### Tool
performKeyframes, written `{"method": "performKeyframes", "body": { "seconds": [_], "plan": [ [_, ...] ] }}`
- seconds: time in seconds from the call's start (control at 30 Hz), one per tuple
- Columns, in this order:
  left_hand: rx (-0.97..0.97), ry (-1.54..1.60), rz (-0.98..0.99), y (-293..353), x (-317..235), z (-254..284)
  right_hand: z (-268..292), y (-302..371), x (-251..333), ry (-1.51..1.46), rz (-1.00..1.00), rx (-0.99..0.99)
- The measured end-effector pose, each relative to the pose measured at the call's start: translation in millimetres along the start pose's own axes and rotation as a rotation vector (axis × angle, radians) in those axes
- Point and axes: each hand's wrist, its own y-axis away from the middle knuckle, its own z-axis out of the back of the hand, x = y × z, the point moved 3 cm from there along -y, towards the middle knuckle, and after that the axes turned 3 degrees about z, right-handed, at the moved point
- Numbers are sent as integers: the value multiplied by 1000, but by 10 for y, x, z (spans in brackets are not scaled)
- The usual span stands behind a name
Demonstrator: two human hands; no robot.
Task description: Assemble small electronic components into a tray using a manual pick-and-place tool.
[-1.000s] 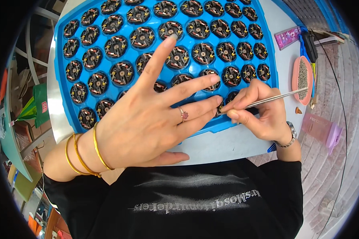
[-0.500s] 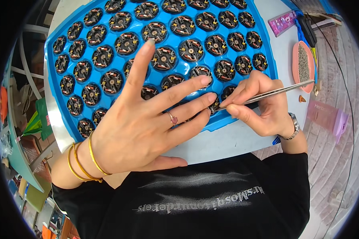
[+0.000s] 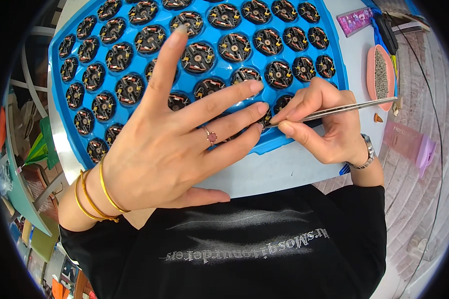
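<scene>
A blue moulded tray (image 3: 274, 144) holds many round black parts (image 3: 279, 74) with small copper-coloured, red and yellow pieces on them, each in its own pocket. Over the tray's near left stretches my left hand (image 3: 159, 144), palm down with fingers spread. Its middle and ring fingertips come down beside one part near the front edge. My right hand (image 3: 329, 132) pinches slim metal tweezers (image 3: 351, 106) between thumb and fingers. Their tips point left at that same part, close to my left fingertips. My fingers partly cover this part, so what the tips grip cannot be made out.
Right of the tray, a pink dish (image 3: 371, 82) of small grey grains stands on the pale table (image 3: 234, 179). A dark-handled tool (image 3: 384, 40) and a purple patterned packet (image 3: 354, 22) lie beyond it. Past the table edge is a translucent pink-purple bottle (image 3: 409, 144).
The tray appears slightly farther up and left in view. Both hands have shifted a little the same way, keeping their poses. The tweezers stay pinched in my right hand.
</scene>
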Motion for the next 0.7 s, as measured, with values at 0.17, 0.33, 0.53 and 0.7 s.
{"method": "performKeyframes", "body": {
  "seconds": [0.17,0.33,0.53,0.7],
  "plan": [
    [-25,20,-4,-4,12,-14,5,2,-5,15,0,14],
    [-30,6,7,3,-1,-13,3,-1,-13,16,11,23],
    [-49,54,4,-7,-4,-4,5,-9,-12,-11,22,23],
    [-51,71,-5,-16,-6,10,24,23,7,-29,42,-50]
  ]
}}
